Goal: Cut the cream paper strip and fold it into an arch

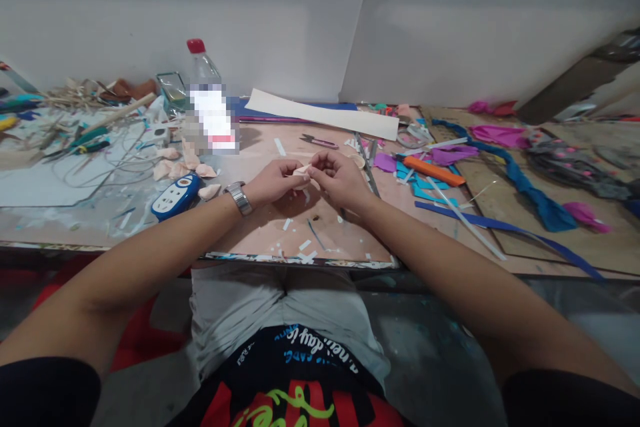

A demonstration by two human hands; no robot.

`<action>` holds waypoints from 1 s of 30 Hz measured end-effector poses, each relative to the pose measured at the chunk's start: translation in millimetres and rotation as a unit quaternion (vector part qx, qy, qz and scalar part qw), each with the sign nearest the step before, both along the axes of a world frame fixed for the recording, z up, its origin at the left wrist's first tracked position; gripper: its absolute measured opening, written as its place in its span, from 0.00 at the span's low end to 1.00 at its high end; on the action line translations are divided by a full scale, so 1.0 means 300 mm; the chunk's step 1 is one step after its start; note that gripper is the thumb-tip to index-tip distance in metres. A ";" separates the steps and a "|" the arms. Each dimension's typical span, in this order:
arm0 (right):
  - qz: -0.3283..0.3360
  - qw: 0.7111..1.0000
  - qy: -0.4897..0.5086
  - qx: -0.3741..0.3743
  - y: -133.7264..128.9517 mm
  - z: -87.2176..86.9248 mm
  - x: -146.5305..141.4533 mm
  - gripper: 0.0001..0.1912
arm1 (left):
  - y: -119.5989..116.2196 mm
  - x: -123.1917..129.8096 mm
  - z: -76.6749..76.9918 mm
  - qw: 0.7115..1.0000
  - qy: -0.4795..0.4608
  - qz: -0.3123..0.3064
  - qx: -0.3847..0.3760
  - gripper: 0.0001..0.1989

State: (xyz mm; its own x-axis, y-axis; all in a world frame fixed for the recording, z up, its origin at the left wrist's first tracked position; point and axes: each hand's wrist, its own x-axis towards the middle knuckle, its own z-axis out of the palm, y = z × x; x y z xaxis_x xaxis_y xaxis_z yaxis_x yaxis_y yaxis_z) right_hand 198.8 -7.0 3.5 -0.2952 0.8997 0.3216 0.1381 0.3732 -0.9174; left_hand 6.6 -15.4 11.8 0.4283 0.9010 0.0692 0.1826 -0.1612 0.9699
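Close together over the middle of the table (pixel 265 227), both hands pinch one small pale peach piece (pixel 301 170), thin and folded-looking; its material is hard to tell. My left hand (pixel 275 181), with a metal watch on its wrist, closes thumb and fingers on the left end. My right hand (pixel 343 180) grips the right end between thumb and fingertips. Left of them, several similar crumpled peach pieces (pixel 170 169) lie by a blue and white power strip (pixel 175 197). A pair of thread snips (pixel 319 141) rests just beyond the hands.
A red-capped bottle (pixel 205 67) stands at the back left. Beyond the hands lies a long cream strip (pixel 320 113). To the right are an orange cutter knife (pixel 434 170), blue ribbon (pixel 505 223) and coloured scraps. Pliers (pixel 90 145) lie on the left; paper bits litter the front edge.
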 end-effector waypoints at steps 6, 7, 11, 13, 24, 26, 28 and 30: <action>0.016 0.997 -0.068 0.036 -0.013 0.024 0.008 0.09 | -0.005 -0.002 0.015 1.000 0.000 -0.016 -0.005 0.20; 0.015 0.997 -0.065 0.036 -0.014 0.026 0.008 0.09 | -0.006 -0.001 0.016 1.000 0.001 -0.015 -0.009 0.20; 0.014 0.994 -0.080 0.067 -0.016 0.027 0.012 0.10 | -0.010 -0.001 0.017 0.999 0.002 -0.017 -0.038 0.16; 0.021 0.990 -0.102 0.098 -0.017 0.031 0.014 0.11 | -0.010 -0.002 0.016 0.998 -0.004 -0.023 -0.065 0.13; -0.018 0.996 -0.058 0.071 0.003 0.018 0.023 0.12 | -0.010 -0.006 0.009 0.999 -0.048 -0.022 0.013 0.23; -0.017 0.998 -0.038 0.055 0.004 0.012 0.020 0.12 | -0.001 -0.005 -0.004 0.997 -0.067 -0.018 0.040 0.24; -0.014 0.999 -0.012 0.041 0.004 0.008 0.015 0.13 | 0.009 -0.006 -0.017 0.994 -0.086 -0.008 0.071 0.24; -0.012 0.999 0.015 0.032 0.003 0.008 0.012 0.12 | 0.016 -0.008 -0.026 0.990 -0.092 0.002 0.103 0.24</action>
